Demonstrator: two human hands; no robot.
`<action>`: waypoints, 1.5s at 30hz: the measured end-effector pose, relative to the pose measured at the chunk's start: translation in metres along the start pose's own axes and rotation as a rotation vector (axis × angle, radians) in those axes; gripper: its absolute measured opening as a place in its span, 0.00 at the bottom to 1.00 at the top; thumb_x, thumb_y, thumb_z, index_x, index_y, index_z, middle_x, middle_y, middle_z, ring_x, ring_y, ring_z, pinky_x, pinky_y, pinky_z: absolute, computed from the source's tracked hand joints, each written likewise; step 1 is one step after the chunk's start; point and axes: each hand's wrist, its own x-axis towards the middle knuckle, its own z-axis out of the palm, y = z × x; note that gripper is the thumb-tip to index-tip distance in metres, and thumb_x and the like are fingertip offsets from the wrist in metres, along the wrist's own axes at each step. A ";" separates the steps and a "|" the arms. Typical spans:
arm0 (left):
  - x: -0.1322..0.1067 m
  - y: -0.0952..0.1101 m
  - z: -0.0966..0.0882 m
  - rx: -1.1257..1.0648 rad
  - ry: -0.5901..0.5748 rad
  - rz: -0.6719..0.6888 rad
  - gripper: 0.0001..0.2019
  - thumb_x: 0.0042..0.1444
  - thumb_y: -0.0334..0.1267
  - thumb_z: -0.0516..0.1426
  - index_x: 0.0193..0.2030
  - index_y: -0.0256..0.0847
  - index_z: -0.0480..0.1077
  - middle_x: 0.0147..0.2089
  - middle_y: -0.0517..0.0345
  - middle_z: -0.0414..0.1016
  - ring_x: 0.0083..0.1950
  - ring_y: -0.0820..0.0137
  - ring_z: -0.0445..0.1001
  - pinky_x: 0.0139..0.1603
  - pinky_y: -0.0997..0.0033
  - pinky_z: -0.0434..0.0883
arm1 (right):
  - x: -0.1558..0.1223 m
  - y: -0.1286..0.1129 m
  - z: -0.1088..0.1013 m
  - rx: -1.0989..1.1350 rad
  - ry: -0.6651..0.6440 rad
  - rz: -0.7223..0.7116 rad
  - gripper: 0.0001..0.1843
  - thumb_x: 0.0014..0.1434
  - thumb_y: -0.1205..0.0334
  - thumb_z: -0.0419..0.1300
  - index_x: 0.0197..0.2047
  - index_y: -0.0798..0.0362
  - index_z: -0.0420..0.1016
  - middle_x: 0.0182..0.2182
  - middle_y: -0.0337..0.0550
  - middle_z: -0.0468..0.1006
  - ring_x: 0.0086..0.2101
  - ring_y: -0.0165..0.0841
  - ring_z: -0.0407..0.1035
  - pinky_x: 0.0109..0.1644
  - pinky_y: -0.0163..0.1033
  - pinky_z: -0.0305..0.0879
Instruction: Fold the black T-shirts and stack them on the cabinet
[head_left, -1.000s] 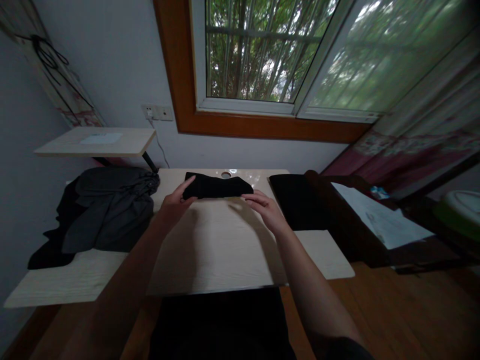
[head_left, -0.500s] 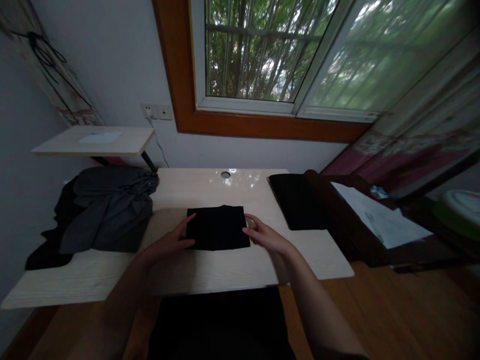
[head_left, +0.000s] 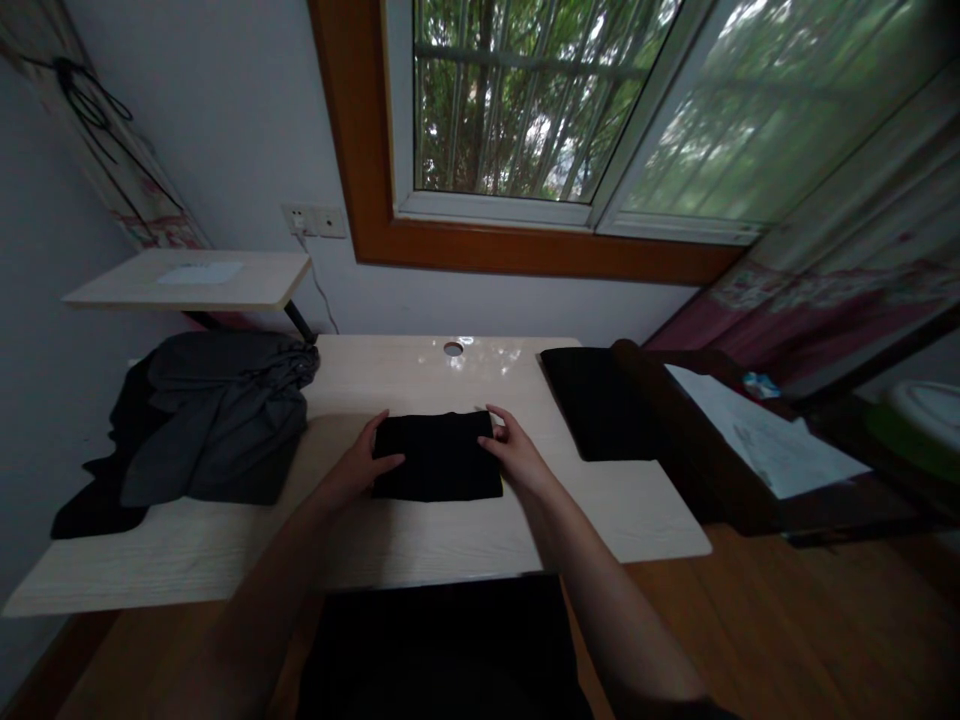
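Observation:
A folded black cloth (head_left: 437,458) lies flat on the pale wooden desk as a neat rectangle. My left hand (head_left: 361,462) grips its left edge, thumb on top and index finger at the far left corner. At the opposite edge, my right hand (head_left: 516,452) has its thumb over the top surface and its index finger by the far right corner. The other fingers are partly hidden beside or under the cloth. A thin yellowish bit shows along the cloth's right edge.
A heap of dark grey and black clothing (head_left: 217,415) lies on the desk's left part, beside a small raised shelf (head_left: 259,280). A flat black item (head_left: 600,405) rests at the right. Papers (head_left: 765,430) lie on a dark surface further right. The desk (head_left: 420,545) has a cable hole.
Both hands have moved slightly farther up the cloth's sides, and their thumbs now reach farther inward over it. The cloth has hardly moved.

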 end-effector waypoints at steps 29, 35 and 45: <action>0.012 0.003 -0.012 0.249 0.161 0.011 0.37 0.57 0.45 0.61 0.73 0.42 0.57 0.42 0.52 0.83 0.43 0.59 0.82 0.47 0.60 0.76 | 0.004 0.005 -0.004 -0.172 0.018 -0.015 0.30 0.52 0.50 0.66 0.58 0.47 0.73 0.37 0.40 0.79 0.38 0.37 0.73 0.43 0.41 0.69; 0.018 -0.001 -0.014 0.316 0.205 0.066 0.30 0.56 0.46 0.60 0.65 0.42 0.68 0.43 0.52 0.82 0.44 0.60 0.81 0.47 0.62 0.75 | 0.014 0.013 -0.003 -0.343 0.105 -0.108 0.20 0.57 0.48 0.63 0.49 0.48 0.80 0.37 0.40 0.80 0.38 0.37 0.72 0.46 0.42 0.67; 0.020 0.003 -0.016 0.355 0.294 0.130 0.17 0.53 0.52 0.60 0.43 0.41 0.75 0.43 0.54 0.82 0.46 0.59 0.79 0.50 0.61 0.73 | 0.005 -0.004 0.000 -0.453 0.268 -0.337 0.12 0.61 0.51 0.62 0.40 0.47 0.84 0.41 0.46 0.79 0.44 0.40 0.73 0.54 0.45 0.68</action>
